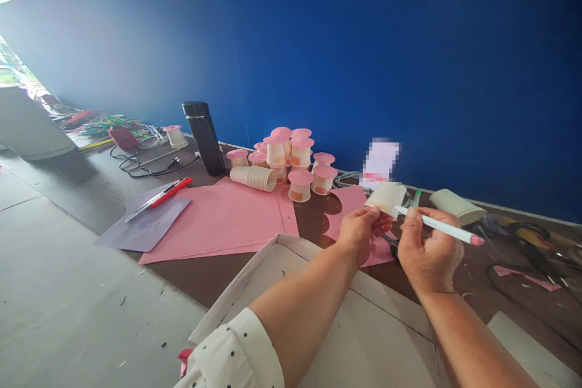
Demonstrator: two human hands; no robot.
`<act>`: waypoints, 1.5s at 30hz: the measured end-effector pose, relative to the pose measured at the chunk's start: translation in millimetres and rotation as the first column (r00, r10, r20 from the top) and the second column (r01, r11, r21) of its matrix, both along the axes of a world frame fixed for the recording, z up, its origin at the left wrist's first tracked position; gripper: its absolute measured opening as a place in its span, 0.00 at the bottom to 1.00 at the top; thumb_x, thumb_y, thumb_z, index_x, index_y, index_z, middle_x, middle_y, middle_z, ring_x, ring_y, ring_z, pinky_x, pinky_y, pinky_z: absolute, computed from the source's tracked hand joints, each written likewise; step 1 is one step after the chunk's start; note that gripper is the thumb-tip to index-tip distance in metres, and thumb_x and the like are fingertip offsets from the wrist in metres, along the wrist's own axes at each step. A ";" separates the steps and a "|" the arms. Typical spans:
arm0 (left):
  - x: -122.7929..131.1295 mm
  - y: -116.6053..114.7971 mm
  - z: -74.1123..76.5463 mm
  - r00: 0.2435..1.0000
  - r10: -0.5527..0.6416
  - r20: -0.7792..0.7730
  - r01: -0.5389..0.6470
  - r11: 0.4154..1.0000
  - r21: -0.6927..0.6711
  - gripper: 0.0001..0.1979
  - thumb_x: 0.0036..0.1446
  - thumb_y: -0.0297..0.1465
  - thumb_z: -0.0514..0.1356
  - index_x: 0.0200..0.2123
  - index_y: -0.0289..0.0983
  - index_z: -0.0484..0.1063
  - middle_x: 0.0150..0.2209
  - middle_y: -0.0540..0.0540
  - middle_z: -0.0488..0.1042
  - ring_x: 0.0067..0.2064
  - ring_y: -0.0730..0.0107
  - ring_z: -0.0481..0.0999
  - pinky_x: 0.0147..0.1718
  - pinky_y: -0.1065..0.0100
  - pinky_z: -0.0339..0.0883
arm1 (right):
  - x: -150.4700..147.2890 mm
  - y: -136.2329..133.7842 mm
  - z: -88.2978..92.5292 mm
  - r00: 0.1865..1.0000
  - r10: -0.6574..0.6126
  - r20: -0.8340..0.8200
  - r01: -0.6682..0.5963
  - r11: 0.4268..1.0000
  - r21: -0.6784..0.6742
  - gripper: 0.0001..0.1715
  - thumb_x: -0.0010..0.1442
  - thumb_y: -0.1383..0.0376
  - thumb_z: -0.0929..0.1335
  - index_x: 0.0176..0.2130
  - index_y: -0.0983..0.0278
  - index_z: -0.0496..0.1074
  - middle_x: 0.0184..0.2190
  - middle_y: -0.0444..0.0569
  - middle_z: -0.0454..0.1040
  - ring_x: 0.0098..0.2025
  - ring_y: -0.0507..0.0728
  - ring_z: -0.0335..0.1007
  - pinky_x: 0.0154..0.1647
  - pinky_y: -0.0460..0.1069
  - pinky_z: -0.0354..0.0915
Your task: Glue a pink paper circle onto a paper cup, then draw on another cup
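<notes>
My left hand (359, 235) grips a white paper cup (387, 195) by its lower edge, with the cup tilted on its side. My right hand (430, 251) is closed around a white marker (448, 228) with a pink end, and its tip is at or very near the cup's wall. Past the hands stands a group of decorated paper cups (300, 185) with round pink paper tops and orange drawings on their sides. A nested stack of plain paper cups (252, 177) lies beside them.
Pink paper sheets (218, 218) and a grey-purple sheet (145, 218) bearing a red utility knife (166, 195) lie left. A black flask (204, 139) stands near the blue wall (318, 42). A white cardboard tray (282, 248) is below my arms; cables (536, 242) lie right.
</notes>
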State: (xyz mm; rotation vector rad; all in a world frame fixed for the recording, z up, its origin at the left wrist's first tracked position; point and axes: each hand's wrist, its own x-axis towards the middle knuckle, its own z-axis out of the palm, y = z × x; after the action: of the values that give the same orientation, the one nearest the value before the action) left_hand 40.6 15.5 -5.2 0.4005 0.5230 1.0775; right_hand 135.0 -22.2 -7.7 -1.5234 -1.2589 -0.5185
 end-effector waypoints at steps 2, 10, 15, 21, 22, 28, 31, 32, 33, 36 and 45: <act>-0.3 -0.7 1.5 1.000 -0.001 -0.002 0.001 1.000 -0.001 0.06 0.55 0.25 0.59 0.26 0.30 0.73 0.25 0.43 0.73 0.29 0.73 0.74 0.39 0.68 0.68 | -0.2 0.0 -0.2 1.000 0.012 0.010 -0.012 1.000 -0.019 0.14 0.60 0.58 0.64 0.37 0.67 0.70 0.30 0.54 0.73 0.33 0.57 0.70 0.36 0.51 0.64; 1.5 0.7 -0.6 1.000 -0.014 -0.014 0.014 1.000 0.024 0.06 0.53 0.27 0.61 0.26 0.30 0.73 0.25 0.45 0.73 0.28 0.74 0.73 0.41 0.67 0.67 | -1.3 0.7 -0.1 0.998 0.047 0.053 -0.045 0.998 -0.040 0.14 0.60 0.57 0.63 0.35 0.66 0.69 0.31 0.54 0.73 0.35 0.58 0.70 0.36 0.50 0.64; 1.7 1.0 -2.5 1.000 -0.012 -0.003 0.012 0.999 0.032 0.06 0.54 0.26 0.59 0.27 0.29 0.73 0.25 0.44 0.72 0.28 0.75 0.73 0.42 0.67 0.67 | -2.2 2.0 -0.3 0.996 0.060 0.070 -0.057 0.997 -0.044 0.13 0.60 0.58 0.64 0.36 0.67 0.69 0.31 0.55 0.74 0.33 0.57 0.70 0.34 0.50 0.64; 2.2 2.2 -4.9 0.999 -0.015 -0.040 0.018 0.997 0.069 0.06 0.54 0.27 0.60 0.27 0.30 0.73 0.24 0.46 0.71 0.28 0.74 0.73 0.42 0.67 0.67 | -2.2 1.5 0.4 0.995 0.073 0.068 -0.070 0.996 -0.054 0.13 0.60 0.58 0.63 0.35 0.66 0.69 0.32 0.54 0.73 0.33 0.57 0.70 0.34 0.50 0.64; 2.5 2.6 -5.5 0.999 -0.016 -0.050 0.020 0.997 0.077 0.06 0.53 0.28 0.61 0.28 0.30 0.73 0.23 0.46 0.71 0.28 0.74 0.73 0.42 0.66 0.67 | -2.6 1.2 0.8 0.995 0.076 0.069 -0.072 0.996 -0.056 0.13 0.60 0.58 0.63 0.35 0.65 0.69 0.32 0.55 0.74 0.34 0.57 0.70 0.34 0.50 0.64; 3.1 2.5 -5.8 0.999 -0.012 -0.044 0.016 0.997 0.074 0.06 0.54 0.28 0.61 0.27 0.30 0.73 0.25 0.45 0.72 0.27 0.75 0.72 0.43 0.66 0.67 | -4.0 -0.7 2.6 0.996 0.071 0.059 -0.067 0.996 -0.061 0.14 0.60 0.58 0.63 0.36 0.66 0.70 0.32 0.55 0.74 0.34 0.57 0.71 0.35 0.50 0.65; 1.7 1.5 -3.1 1.000 -0.014 -0.009 0.014 0.999 0.035 0.06 0.53 0.28 0.62 0.27 0.30 0.73 0.26 0.44 0.73 0.29 0.74 0.73 0.41 0.67 0.67 | -2.7 -0.5 1.5 0.996 0.084 0.026 -0.084 0.996 -0.022 0.15 0.60 0.58 0.64 0.38 0.66 0.71 0.33 0.55 0.75 0.35 0.58 0.72 0.36 0.51 0.66; 1.0 1.3 -2.2 1.000 -0.008 0.004 0.008 1.000 0.018 0.05 0.53 0.27 0.61 0.28 0.30 0.73 0.27 0.43 0.73 0.29 0.74 0.73 0.40 0.68 0.67 | -2.2 -0.2 0.7 0.995 0.096 0.006 -0.096 0.995 -0.005 0.15 0.61 0.57 0.64 0.38 0.66 0.71 0.34 0.55 0.75 0.35 0.57 0.72 0.36 0.51 0.66; 0.4 1.3 -1.4 1.000 -0.002 0.017 0.002 1.000 0.002 0.05 0.54 0.27 0.61 0.28 0.30 0.73 0.27 0.43 0.73 0.30 0.73 0.74 0.39 0.69 0.67 | -1.9 0.3 -0.3 0.994 0.106 -0.017 -0.106 0.994 0.008 0.16 0.61 0.57 0.64 0.39 0.66 0.71 0.35 0.55 0.75 0.35 0.57 0.72 0.36 0.51 0.67; -1.5 1.8 0.5 0.998 0.008 0.061 -0.007 0.999 -0.031 0.05 0.56 0.26 0.58 0.29 0.30 0.73 0.28 0.43 0.74 0.30 0.74 0.74 0.37 0.70 0.67 | -3.1 1.6 -2.3 0.990 0.113 -0.085 -0.112 0.994 0.011 0.17 0.62 0.57 0.63 0.43 0.66 0.71 0.36 0.54 0.75 0.30 0.54 0.72 0.33 0.50 0.67; -5.1 1.5 0.7 0.984 0.004 0.175 0.000 1.000 -0.026 0.04 0.55 0.28 0.60 0.31 0.32 0.72 0.29 0.45 0.74 0.33 0.75 0.74 0.36 0.72 0.68 | 4.2 10.3 -2.4 0.863 0.032 -0.505 -0.088 0.992 -0.087 0.19 0.59 0.55 0.64 0.44 0.66 0.70 0.27 0.48 0.74 0.21 0.52 0.68 0.24 0.49 0.65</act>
State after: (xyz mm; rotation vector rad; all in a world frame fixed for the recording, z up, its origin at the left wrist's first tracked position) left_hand 35.5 17.0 -4.6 0.2788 0.3806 1.0953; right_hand 139.2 -12.0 -10.2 -1.5703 -0.9273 0.0034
